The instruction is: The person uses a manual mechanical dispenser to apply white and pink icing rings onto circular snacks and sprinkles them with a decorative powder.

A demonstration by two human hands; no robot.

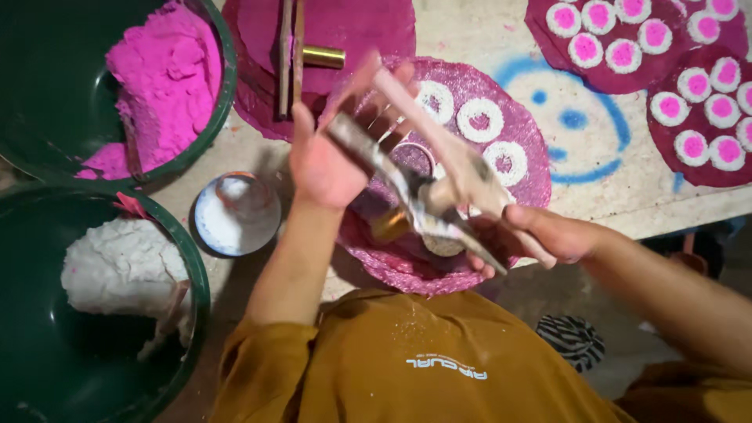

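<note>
Over the middle of the glittery magenta mat [517, 168], both hands were clamped on a two-handled wooden press tool [427, 168]. The left hand [325, 164] gripped the upper ends of its handles, palm turned up and wrist bent back; the right hand [540, 235] closed around the lower ends near the mat's front edge, forearm coming in from the right. A brass tube [389, 225] at the tool's head hung just above the mat, though blur hid whether it touched. Three white rings with pink centres [479, 119] already lay along the mat's far edge, while its near half was bare, so that mat looked partly filled. Two mats at the floor's far right corner [689, 78] were crowded with finished discs. Beside the left forearm sat a small bowl of white powder [235, 213], and beyond it green tubs of pink powder [160, 70] and white powder [117, 266]
</note>
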